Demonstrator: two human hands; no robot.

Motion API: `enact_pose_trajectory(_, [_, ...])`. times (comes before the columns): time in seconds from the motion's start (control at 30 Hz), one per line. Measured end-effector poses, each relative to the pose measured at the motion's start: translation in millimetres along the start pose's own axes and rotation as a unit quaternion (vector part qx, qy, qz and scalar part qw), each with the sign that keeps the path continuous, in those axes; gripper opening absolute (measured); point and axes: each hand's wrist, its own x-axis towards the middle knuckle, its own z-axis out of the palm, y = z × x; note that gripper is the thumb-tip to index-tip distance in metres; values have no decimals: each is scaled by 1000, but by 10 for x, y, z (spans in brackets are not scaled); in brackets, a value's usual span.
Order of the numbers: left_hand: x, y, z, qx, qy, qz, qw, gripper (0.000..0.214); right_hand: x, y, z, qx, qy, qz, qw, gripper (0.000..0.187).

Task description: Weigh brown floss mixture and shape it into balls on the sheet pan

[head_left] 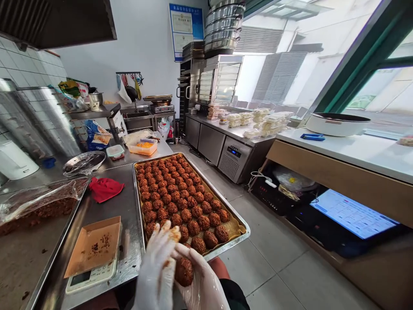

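Note:
A reddish-brown, rough-textured ball sits in the curled fingers and palm of my right hand. My left hand is beside it, fingers stretched out and overlapping the right fingertips, with orange-brown residue on them. Both hands wear thin translucent white gloves. Just beyond them lies a large metal tray, lined with tan paper and filled with rows of similar balls. To the left, a shallow brown cardboard tray with dark crumbs rests on a white digital scale.
A plastic-covered tray of brown mixture stands at far left. Behind the scale are a red cloth, a film-covered bowl and an orange-filled container. Across the floor stand a steel counter fridge and a shelf with a lit screen.

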Motion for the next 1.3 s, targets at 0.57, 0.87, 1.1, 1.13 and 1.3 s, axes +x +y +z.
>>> enact_pose_trajectory(0.57, [-380,219,87,14,44,-61,997,21,-19,-35,227,-29,50,-50,997,30])
enact_pose_trajectory(0.87, [-397,181,147,-16,69,-69,995,24,39,-30,313,75,33,-30,996,22])
enact_pose_trajectory(1.1, [-539,59,141,32,40,-6,999,26,-11,-96,227,17,-70,25,997,24])
enact_pose_trajectory(1.13, [-542,79,158,36,31,-2,999,25,-22,-97,202,6,-49,14,999,24])
enact_pose_trajectory(1.3, [-515,142,242,55,7,21,998,24,-8,-81,201,10,48,-35,998,28])
